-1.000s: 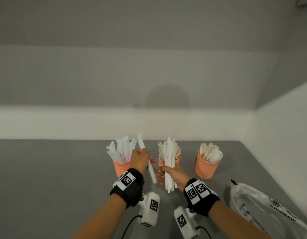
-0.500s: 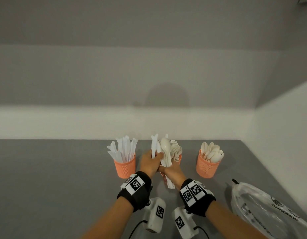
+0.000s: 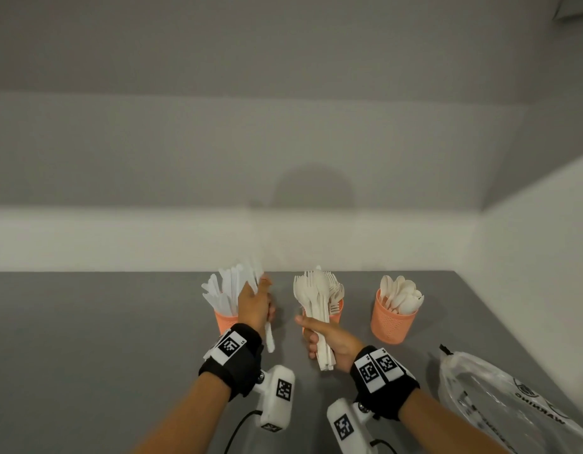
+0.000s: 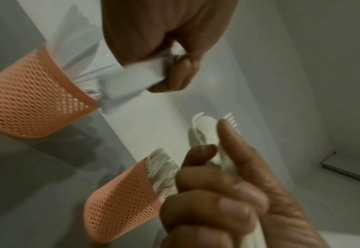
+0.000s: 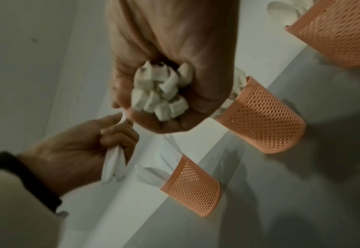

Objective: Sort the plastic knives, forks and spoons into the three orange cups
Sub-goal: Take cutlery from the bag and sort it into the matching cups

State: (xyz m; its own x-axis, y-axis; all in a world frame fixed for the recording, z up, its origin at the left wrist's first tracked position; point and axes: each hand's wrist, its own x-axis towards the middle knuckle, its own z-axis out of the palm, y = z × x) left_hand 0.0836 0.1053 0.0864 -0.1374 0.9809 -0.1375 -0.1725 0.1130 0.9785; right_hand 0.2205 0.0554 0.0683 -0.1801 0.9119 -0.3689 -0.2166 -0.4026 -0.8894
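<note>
Three orange mesh cups stand in a row at the back of the grey table. The left cup [image 3: 224, 322] [image 4: 26, 100] [image 5: 194, 188] holds knives [image 3: 223, 291]. Forks [image 3: 335, 291] fill the middle cup [image 3: 336, 314] [image 4: 119, 204] [image 5: 264, 120], and spoons [image 3: 401, 294] fill the right cup [image 3: 393, 327] [image 5: 340, 30]. My left hand [image 3: 255, 303] [image 4: 164, 42] [image 5: 79, 151] grips white knives [image 3: 270, 339] [image 4: 136, 80] [image 5: 115, 166] right beside the left cup. In front of the middle cup, my right hand [image 3: 326, 339] [image 4: 228, 201] [image 5: 164, 83] grips an upright bundle of mixed cutlery [image 3: 316, 299] [image 5: 160, 94].
A clear plastic bag [image 3: 500, 401] with printed warnings lies on the table at the front right. Walls close the table off at the back and on the right. Bare grey tabletop [image 3: 87, 355] stretches to the left of the cups.
My left hand reached over to the bundle, took knives from it, and has moved back left to the knife cup. The right hand has lowered the bundle slightly toward me.
</note>
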